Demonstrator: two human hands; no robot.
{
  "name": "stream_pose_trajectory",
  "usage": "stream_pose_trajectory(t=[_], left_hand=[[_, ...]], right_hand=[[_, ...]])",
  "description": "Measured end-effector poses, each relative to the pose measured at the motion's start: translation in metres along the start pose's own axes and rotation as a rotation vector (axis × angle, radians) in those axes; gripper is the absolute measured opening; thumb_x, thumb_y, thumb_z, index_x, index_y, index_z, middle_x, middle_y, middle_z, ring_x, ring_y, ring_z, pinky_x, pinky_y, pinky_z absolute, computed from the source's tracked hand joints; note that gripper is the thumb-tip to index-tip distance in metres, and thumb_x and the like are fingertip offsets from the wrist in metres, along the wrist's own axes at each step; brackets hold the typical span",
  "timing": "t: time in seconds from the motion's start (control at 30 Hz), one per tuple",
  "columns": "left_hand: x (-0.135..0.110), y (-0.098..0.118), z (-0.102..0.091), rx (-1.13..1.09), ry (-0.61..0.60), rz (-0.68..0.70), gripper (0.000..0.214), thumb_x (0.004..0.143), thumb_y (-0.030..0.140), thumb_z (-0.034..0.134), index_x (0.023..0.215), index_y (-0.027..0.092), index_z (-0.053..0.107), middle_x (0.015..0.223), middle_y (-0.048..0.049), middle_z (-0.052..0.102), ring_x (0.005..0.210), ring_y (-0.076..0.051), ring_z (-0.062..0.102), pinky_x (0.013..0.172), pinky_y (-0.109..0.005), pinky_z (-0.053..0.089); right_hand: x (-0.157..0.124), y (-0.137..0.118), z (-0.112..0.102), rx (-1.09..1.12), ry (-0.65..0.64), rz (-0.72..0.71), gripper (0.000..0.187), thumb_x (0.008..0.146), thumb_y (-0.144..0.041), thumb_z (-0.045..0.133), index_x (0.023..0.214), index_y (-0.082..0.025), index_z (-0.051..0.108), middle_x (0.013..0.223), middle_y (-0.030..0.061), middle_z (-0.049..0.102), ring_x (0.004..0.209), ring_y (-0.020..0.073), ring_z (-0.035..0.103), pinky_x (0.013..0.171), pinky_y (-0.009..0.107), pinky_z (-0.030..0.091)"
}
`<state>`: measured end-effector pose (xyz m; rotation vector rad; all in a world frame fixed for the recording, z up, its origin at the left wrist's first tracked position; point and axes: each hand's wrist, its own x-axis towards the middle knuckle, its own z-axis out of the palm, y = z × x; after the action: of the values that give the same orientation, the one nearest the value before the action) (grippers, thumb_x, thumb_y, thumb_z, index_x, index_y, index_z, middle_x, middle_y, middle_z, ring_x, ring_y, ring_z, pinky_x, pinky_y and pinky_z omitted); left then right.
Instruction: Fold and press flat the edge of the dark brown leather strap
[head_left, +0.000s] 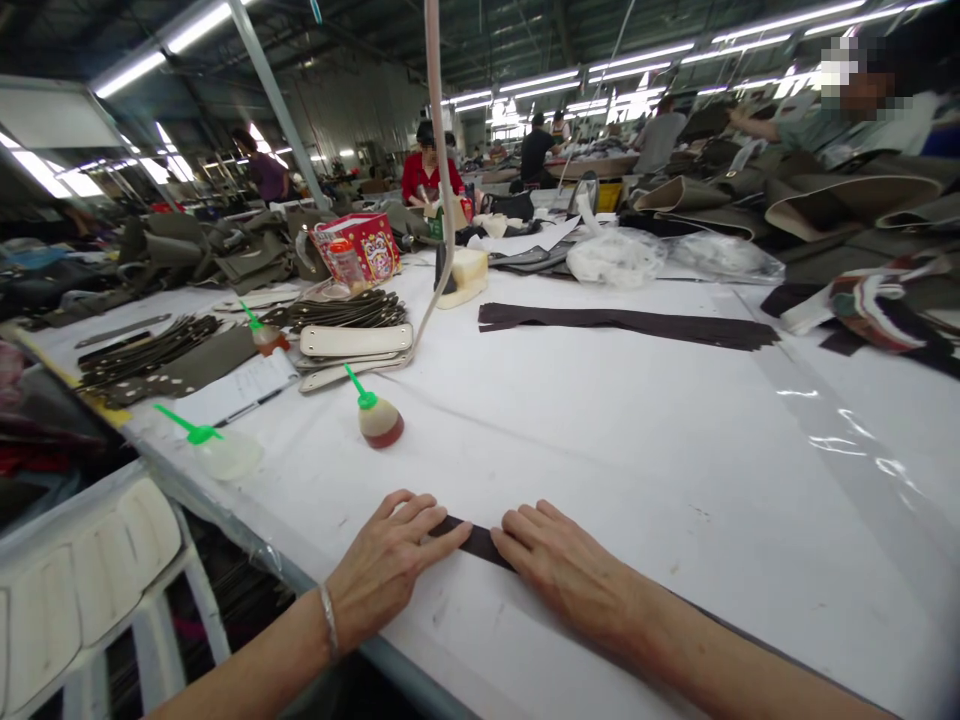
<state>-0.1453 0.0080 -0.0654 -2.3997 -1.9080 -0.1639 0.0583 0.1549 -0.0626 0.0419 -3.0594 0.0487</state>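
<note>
My left hand [390, 570] and my right hand [562, 570] lie flat on a white-covered worktable [600, 450], their fingertips close together. Between them shows a narrow dark brown leather strip [472, 542]. Both hands rest on this strip, with the fingers spread and not curled around it. Its ends run beneath my hands, and the right part seems to continue under my right forearm. A plastic glue bottle with a green nozzle [379, 420] stands just ahead of my hands. A silver bracelet [328, 620] circles my left wrist.
A longer dark leather strip [626, 325] lies ahead. Cream leather pieces [355, 340], a second glue bottle [221, 452] and clear plastic sheeting [847, 440] share the table. A white chair [90, 570] stands at lower left. Co-workers sit among bag parts beyond.
</note>
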Motion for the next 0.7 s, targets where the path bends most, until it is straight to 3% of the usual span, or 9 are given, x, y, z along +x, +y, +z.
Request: stream_pose_trajectory(t=[0.17,0.33,0.5,0.6,0.7], left_hand=[[0.003,0.004,0.001,0.03,0.05,0.026,0.052,0.086,0.003,0.039,0.13,0.03,0.047,0.117,-0.002,0.058,0.117,-0.02,0.044,0.099,-0.04,0.023],[0.011,0.011,0.001,0.026,0.143,0.033,0.044,0.089,0.005,0.037,0.122,0.029,0.053,0.128,-0.0034,0.052,0.123,-0.02,0.039,0.097,-0.039,0.022],[0.025,0.02,-0.004,-0.101,-0.034,0.11,0.032,0.092,0.009,0.036,0.121,0.016,0.049,0.101,-0.0029,0.059,0.1,-0.017,0.048,0.09,-0.033,0.03],[0.032,0.026,-0.007,-0.019,-0.173,0.11,0.049,0.09,0.007,0.036,0.136,0.023,0.036,0.096,-0.0029,0.055,0.091,-0.019,0.047,0.085,-0.037,0.034],[0.036,0.033,-0.009,0.039,-0.214,0.089,0.057,0.089,0.006,0.038,0.14,0.032,0.03,0.095,-0.0025,0.053,0.092,-0.021,0.047,0.089,-0.042,0.033]], right_hand=[[-0.017,0.006,-0.007,0.07,-0.032,0.022,0.009,0.091,-0.008,0.049,0.092,-0.017,0.048,0.089,0.0024,0.05,0.076,0.02,0.045,0.07,0.036,0.037],[-0.035,0.011,-0.012,0.111,-0.051,0.034,0.012,0.091,-0.007,0.048,0.089,-0.018,0.048,0.087,0.0017,0.05,0.076,0.0195,0.045,0.07,0.035,0.035],[-0.044,0.016,-0.014,0.108,-0.023,0.033,0.012,0.089,-0.006,0.05,0.09,-0.018,0.05,0.087,0.0011,0.05,0.077,0.0193,0.046,0.07,0.035,0.035],[-0.049,0.018,-0.015,0.091,-0.024,0.011,0.011,0.09,-0.008,0.05,0.094,-0.018,0.051,0.087,0.0016,0.05,0.077,0.0196,0.046,0.071,0.035,0.037],[-0.058,0.02,-0.018,0.075,-0.042,0.0,0.01,0.091,-0.008,0.047,0.091,-0.017,0.051,0.086,0.0019,0.051,0.075,0.0189,0.046,0.071,0.034,0.038]])
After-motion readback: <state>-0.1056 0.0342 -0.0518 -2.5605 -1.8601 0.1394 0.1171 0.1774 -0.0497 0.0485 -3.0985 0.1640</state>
